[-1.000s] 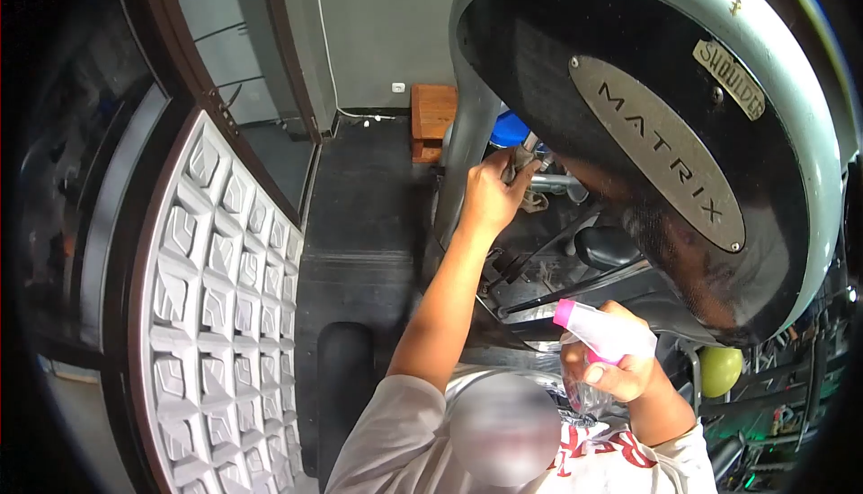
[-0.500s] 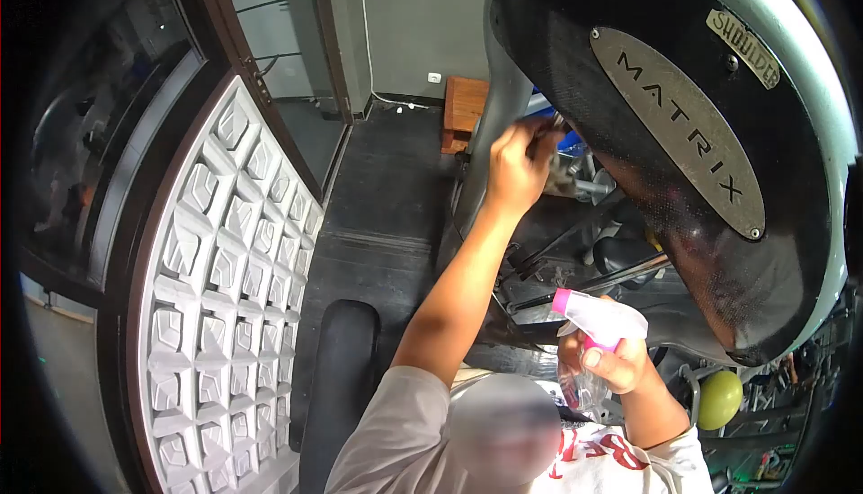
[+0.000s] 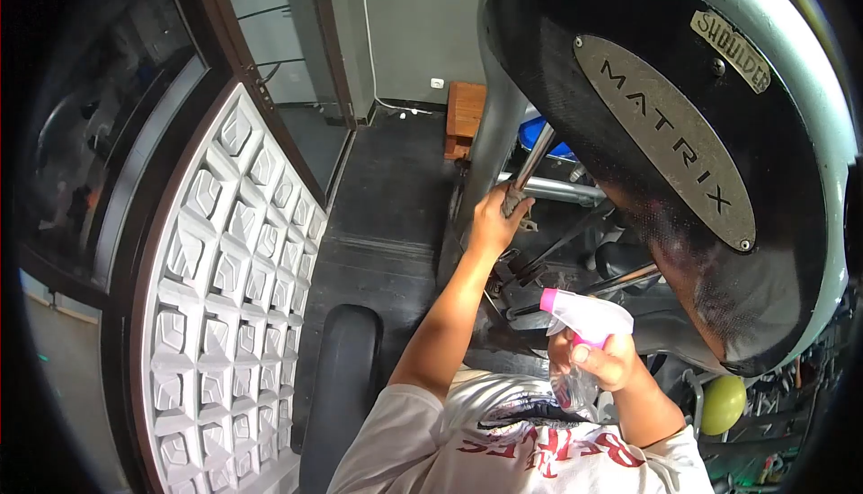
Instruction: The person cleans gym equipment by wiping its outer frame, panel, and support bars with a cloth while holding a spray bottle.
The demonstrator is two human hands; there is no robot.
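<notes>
Cloth [image 3: 512,201] clenched in left hand [image 3: 493,224] against metal rod [image 3: 537,157]; loose grip could let it slip. Right hand [image 3: 609,361] grasps spray bottle [image 3: 589,314]; accidental trigger squeeze may wet left forearm [image 3: 447,323].

white T-shirt [image 3: 395,436] | short sleeves [image 3: 409,409] | red chest lettering [image 3: 580,453] | dark print [image 3: 530,411] above lettering | hands [image 3: 494,224] bare

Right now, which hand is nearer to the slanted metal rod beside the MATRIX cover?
Left: the left hand holds a cloth against the metal rod. The right hand is apart from it, nearer the shirt, holding a spray bottle.
</notes>
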